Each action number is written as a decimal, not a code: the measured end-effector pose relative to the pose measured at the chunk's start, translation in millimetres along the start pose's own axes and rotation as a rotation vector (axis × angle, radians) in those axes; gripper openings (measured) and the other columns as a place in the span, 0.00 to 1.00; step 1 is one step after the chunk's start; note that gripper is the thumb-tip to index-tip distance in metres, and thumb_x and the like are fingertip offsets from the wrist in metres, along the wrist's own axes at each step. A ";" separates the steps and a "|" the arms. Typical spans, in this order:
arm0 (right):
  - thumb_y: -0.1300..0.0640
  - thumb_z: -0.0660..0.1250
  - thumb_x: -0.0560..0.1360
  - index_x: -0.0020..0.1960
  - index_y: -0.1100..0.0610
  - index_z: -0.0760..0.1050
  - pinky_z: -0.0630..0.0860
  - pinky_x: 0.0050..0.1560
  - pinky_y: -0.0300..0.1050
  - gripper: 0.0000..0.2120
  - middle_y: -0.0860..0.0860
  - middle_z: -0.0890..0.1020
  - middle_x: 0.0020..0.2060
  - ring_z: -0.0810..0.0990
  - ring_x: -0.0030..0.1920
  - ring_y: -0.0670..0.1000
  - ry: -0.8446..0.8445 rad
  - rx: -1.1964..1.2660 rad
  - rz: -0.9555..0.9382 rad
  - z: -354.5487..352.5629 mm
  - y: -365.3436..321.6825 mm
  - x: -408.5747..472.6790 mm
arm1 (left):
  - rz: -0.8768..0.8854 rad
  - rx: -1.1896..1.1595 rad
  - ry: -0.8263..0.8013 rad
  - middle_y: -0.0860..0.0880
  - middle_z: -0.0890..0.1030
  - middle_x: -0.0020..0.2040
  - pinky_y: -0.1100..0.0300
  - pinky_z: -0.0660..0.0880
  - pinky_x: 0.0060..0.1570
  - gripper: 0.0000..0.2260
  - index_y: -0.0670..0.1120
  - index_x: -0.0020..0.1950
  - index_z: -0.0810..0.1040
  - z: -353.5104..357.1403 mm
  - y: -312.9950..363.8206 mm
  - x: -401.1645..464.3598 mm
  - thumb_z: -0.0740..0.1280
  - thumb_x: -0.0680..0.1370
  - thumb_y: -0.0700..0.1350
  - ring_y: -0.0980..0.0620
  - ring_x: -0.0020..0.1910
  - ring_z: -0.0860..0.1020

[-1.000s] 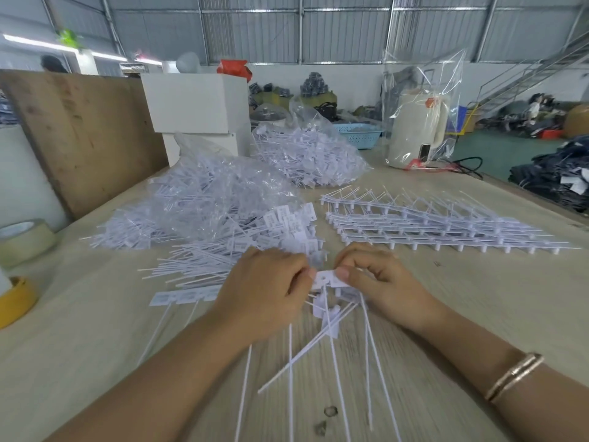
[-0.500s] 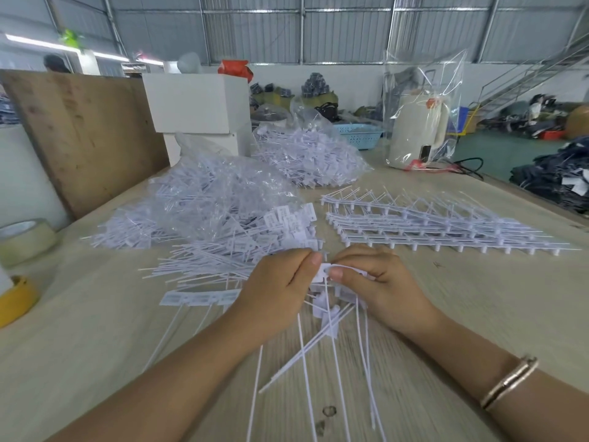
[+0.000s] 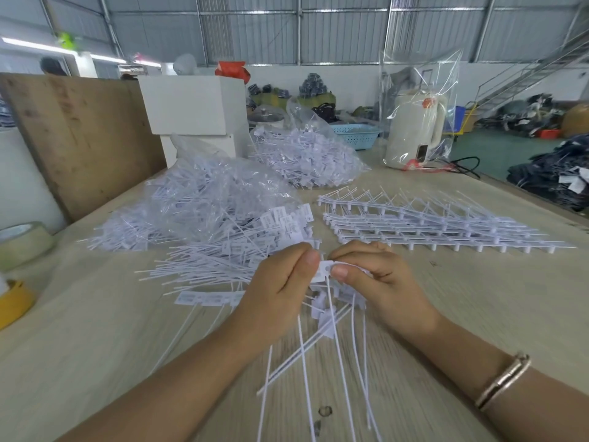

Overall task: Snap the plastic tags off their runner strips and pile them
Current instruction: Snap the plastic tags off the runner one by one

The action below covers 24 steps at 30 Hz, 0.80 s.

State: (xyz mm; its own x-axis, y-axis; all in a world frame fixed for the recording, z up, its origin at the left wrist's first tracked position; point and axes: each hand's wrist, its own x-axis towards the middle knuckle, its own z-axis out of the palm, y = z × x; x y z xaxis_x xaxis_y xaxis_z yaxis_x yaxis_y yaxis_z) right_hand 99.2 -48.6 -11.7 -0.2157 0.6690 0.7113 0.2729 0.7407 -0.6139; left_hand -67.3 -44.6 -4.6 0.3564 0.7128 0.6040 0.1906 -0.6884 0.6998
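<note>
My left hand (image 3: pixel 280 288) and my right hand (image 3: pixel 379 279) meet over the wooden table (image 3: pixel 478 298). Between them they pinch a strip of white plastic tags (image 3: pixel 325 270), thumbs on one tag's head. Long thin tails of the strip (image 3: pixel 338 355) hang down toward me. A pile of loose snapped-off tags (image 3: pixel 223 250) lies just left of my hands. A flat stack of stripped runner strips (image 3: pixel 430 224) lies to the right, behind my right hand.
Two clear bags of tags (image 3: pixel 204 199), (image 3: pixel 306 157) sit behind the pile. A wooden board (image 3: pixel 79 138) and white boxes (image 3: pixel 191 103) stand at the back left, tape rolls (image 3: pixel 19 244) at the left edge, and a bagged kettle (image 3: pixel 414 129) at the back right.
Both hands have lifted slightly and shifted away from me, and the tag strip between the thumbs has moved with them. The tails swing a little.
</note>
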 end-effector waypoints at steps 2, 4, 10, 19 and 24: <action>0.61 0.68 0.73 0.43 0.63 0.82 0.75 0.46 0.37 0.06 0.46 0.82 0.37 0.79 0.40 0.42 0.000 0.067 0.007 -0.4 -1.4 -0.7 | -0.065 -0.038 0.004 0.55 0.71 0.30 0.72 0.64 0.34 0.17 0.48 0.35 0.70 0.3 0.0 -1.4 0.54 0.80 0.53 0.60 0.31 0.71; 0.58 0.68 0.73 0.42 0.57 0.82 0.73 0.43 0.31 0.05 0.42 0.81 0.35 0.77 0.38 0.40 0.135 0.251 0.121 -4.4 -5.0 0.0 | -0.210 -0.110 0.109 0.62 0.79 0.35 0.77 0.67 0.35 0.19 0.54 0.41 0.77 -7.2 2.5 0.0 0.52 0.78 0.62 0.67 0.37 0.77; 0.59 0.65 0.75 0.36 0.55 0.83 0.71 0.50 0.38 0.11 0.48 0.79 0.41 0.79 0.46 0.46 0.115 0.202 0.406 -21.8 -3.6 -0.2 | -0.081 0.068 0.145 0.52 0.64 0.30 0.61 0.66 0.37 0.21 0.41 0.34 0.65 -30.5 -10.0 8.7 0.56 0.80 0.55 0.56 0.31 0.66; 0.53 0.63 0.77 0.43 0.52 0.78 0.69 0.56 0.49 0.07 0.46 0.77 0.44 0.75 0.46 0.46 -0.024 -0.391 0.648 -30.5 13.1 4.4 | 0.025 0.456 0.018 0.57 0.68 0.25 0.62 0.61 0.27 0.10 0.51 0.45 0.69 -24.3 -12.3 5.3 0.57 0.79 0.57 0.58 0.25 0.68; 0.51 0.62 0.77 0.58 0.45 0.78 0.51 0.55 0.42 0.11 0.36 0.71 0.46 0.71 0.53 0.43 -0.007 -0.536 0.468 -13.7 10.1 2.9 | 0.004 0.447 -0.062 0.54 0.73 0.36 0.57 0.69 0.34 0.04 0.51 0.51 0.66 -14.7 -6.9 2.1 0.56 0.81 0.42 0.56 0.32 0.72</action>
State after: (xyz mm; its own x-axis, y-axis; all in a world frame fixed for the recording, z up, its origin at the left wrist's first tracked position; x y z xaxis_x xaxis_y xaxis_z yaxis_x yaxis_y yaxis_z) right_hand 114.2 -39.9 -11.2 0.0309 0.9112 0.4108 0.7617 0.2447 -0.6000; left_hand -81.3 -36.4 -2.5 0.4098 0.7099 0.5728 0.5603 -0.6915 0.4560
